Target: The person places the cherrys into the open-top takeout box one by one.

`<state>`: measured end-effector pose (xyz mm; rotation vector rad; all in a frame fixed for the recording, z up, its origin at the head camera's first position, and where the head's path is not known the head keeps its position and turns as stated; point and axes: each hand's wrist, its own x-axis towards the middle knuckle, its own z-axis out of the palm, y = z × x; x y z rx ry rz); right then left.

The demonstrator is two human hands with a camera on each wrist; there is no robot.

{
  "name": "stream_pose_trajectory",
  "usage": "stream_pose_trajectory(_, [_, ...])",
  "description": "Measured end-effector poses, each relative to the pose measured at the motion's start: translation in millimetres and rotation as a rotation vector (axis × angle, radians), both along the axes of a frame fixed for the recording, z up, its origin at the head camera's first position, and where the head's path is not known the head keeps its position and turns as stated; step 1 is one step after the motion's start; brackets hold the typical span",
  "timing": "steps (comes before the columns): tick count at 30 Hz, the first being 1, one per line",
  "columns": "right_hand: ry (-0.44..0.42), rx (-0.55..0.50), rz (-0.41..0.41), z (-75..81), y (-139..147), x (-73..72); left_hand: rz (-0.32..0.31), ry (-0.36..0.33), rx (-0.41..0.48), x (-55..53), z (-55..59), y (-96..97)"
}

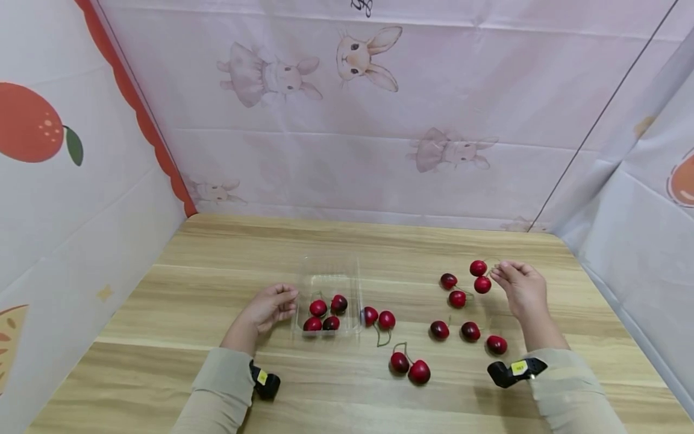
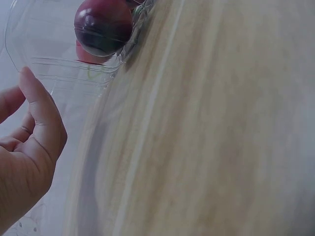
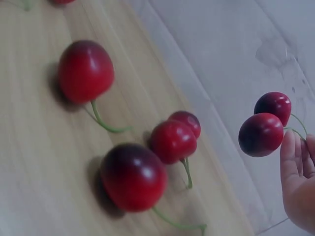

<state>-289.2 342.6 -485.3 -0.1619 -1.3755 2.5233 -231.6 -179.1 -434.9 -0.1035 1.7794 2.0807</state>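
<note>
A clear plastic box (image 1: 355,301) with several dark red cherries (image 1: 318,308) in it stands left of the table's middle. My left hand (image 1: 273,306) pinches its left rim, the fingertips right at the edge in the left wrist view, where a cherry (image 2: 103,27) shows through the plastic. On the right, my right hand (image 1: 523,289) pinches the green stems of a pair of cherries (image 1: 482,284). That pair (image 3: 261,135) hangs off the fingertips, held up from the table in the right wrist view.
Below the held pair lie another joined pair (image 1: 457,299) and three cherries (image 1: 470,331) in a loose row. Two more stemmed pairs, one beside the box (image 1: 387,320) and one nearer the front (image 1: 419,372), rest on the wooden table (image 1: 244,241). Printed cloth walls (image 1: 325,163) stand behind and at both sides.
</note>
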Motion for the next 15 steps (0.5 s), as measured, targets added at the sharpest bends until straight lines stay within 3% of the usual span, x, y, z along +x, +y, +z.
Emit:
stream_pose_trajectory(8, [0.023,0.018,0.078,5.4,-23,0.8,0.001,0.002,-0.014,-0.2,-0.4,-0.5])
stream_pose_trajectory(11, [0.02,-0.049,0.171,24.3,-38,11.1,-0.002,0.002,-0.013,-0.4,-0.3,-0.7])
stream_pose_trajectory(15, [-0.002,-0.033,0.2,32.3,-52,16.0,0.006,-0.01,-0.014,-0.8,0.5,0.1])
